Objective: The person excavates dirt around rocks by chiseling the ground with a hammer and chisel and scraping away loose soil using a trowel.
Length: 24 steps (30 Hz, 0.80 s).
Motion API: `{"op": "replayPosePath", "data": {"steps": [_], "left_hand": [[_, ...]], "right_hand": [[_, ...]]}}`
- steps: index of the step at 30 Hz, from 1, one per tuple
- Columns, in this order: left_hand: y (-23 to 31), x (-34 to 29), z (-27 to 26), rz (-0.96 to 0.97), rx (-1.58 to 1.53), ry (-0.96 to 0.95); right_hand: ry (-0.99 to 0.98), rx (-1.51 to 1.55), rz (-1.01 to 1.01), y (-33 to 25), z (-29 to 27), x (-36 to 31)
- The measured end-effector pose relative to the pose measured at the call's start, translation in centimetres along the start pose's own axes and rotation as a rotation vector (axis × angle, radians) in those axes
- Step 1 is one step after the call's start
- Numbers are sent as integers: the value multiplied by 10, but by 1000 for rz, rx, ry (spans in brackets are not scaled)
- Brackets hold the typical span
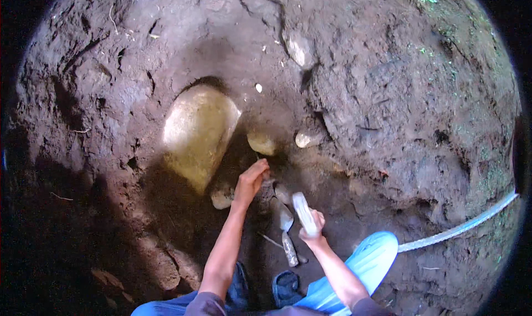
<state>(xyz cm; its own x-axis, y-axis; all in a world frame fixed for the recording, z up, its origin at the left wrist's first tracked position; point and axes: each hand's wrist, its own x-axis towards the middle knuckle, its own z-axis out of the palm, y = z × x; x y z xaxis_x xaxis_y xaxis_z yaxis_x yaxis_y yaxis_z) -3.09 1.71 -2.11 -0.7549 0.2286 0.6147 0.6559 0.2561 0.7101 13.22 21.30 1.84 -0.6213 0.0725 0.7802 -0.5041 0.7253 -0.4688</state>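
Observation:
My left hand point(252, 181) reaches down into the dirt just below a yellowish rounded stone point(261, 143). Its fingers are pinched together, and what they hold, if anything, is too small to make out. My right hand point(313, 225) is closed round a pale, elongated object point(303, 210), smeared by motion, held to the right of the left hand. Between the hands lies a trowel, its grey blade point(282, 215) pointing away from me and its worn handle point(289, 249) toward me. Left of my left wrist sits a smaller stone point(221, 198).
A large, smooth, pale stone point(202, 130) is set in the soil at left. Another light stone point(306, 138) lies right of the yellowish one. Uneven earth point(388, 94) rises around. A whitish hose or rope point(460, 227) curves right from beside my knee point(371, 258). My shoes point(286, 287) stand near.

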Motion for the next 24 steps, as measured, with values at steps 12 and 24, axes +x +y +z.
{"op": "replayPosePath", "data": {"steps": [12,24], "left_hand": [[2,-5,6,-54,-40,0],[-5,4,1,-54,-2,13]], "right_hand": [[-531,-192,498,1,7,-7],[-162,96,-70,-5,14,-6]]}}
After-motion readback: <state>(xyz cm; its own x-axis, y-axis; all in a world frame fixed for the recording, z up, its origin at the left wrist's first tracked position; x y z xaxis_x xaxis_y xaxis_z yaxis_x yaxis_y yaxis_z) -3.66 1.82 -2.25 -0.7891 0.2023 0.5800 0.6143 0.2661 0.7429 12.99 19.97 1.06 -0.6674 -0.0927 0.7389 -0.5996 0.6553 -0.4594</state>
